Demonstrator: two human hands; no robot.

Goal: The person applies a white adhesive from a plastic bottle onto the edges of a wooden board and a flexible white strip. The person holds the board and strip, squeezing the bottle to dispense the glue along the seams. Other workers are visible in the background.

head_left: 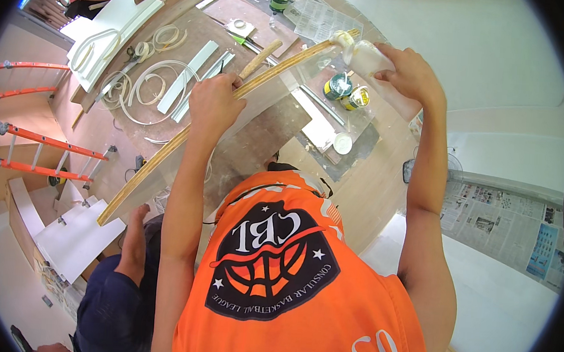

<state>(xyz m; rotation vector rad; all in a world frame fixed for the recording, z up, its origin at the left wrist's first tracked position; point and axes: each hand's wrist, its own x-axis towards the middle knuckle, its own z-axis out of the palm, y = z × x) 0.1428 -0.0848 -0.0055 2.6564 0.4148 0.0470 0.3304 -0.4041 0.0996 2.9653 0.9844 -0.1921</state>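
A long white panel [261,106] with a bare plywood edge [159,157] stands tilted across the front of me, running from lower left to upper right. My left hand [215,106] is closed over that edge near its middle. My right hand [412,75] grips a translucent white plastic bottle [367,59] at the panel's far right end. The bottle's whitish tip [344,39] meets or lies just over the plywood edge; whether it touches, I cannot tell. Just beyond the edge, close to my left hand, lies a wooden-handled tool [261,58].
Coiled edging strips [147,88], pale flat strips [189,75] and scissors [132,57] lie on the work table at left. Open paint cans [338,87] stand beyond the panel. An orange ladder [42,138] is at far left. Another person's leg [134,244] is at lower left.
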